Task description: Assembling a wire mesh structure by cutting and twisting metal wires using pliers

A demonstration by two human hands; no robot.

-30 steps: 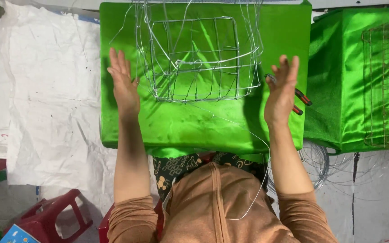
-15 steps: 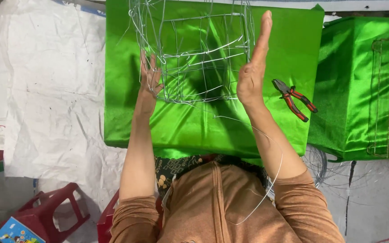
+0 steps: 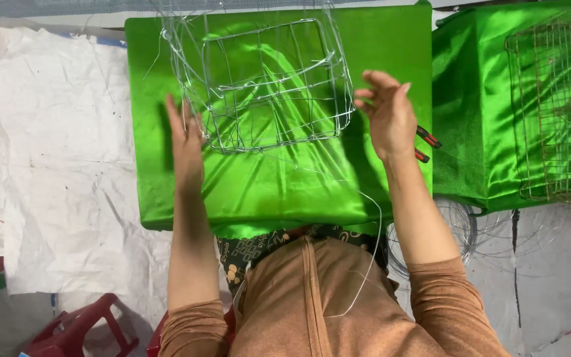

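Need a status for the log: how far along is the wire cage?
Done: the wire cage stands as a box with gridded sides on the green cloth. In hand: left hand at its corner, right hand open beside it. Left: loose wire ends stick out; pliers lie unused.

Red-handled pliers (image 3: 427, 144), rusty wire grid (image 3: 556, 106), red plastic stool (image 3: 80, 327), wire coil (image 3: 460, 228).

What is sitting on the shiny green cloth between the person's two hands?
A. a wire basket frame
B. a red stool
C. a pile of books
A: a silver wire basket frame rests on the green cloth, between the left hand and the right hand.
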